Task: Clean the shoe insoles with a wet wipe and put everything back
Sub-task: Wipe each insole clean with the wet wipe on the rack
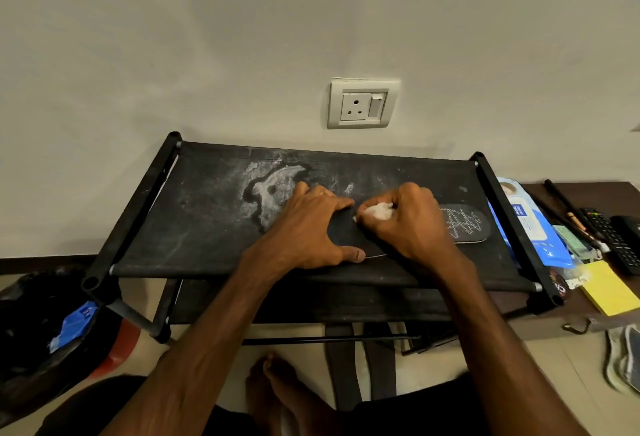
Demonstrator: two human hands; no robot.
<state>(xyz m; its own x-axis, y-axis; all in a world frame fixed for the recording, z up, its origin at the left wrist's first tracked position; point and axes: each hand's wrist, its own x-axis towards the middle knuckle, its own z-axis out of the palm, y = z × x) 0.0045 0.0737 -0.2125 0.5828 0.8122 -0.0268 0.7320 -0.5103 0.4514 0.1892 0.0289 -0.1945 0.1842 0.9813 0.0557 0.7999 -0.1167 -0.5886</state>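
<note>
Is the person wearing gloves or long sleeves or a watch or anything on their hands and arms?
No. The left hand and right hand are bare: no gloves and no rings that I can see. The left forearm and right forearm are bare too, with no sleeves, watch or bracelet in view.

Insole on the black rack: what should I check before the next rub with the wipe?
1. Insole lies flat on the rack shelf: ok.
2. Left hand presses the insole down, fingers spread: ok.
3. Right hand grips the wet wipe: ok.
4. Wipe is wet enough: cannot tell.
5. Wipes pack lies beside the rack's right end: ok.
</note>
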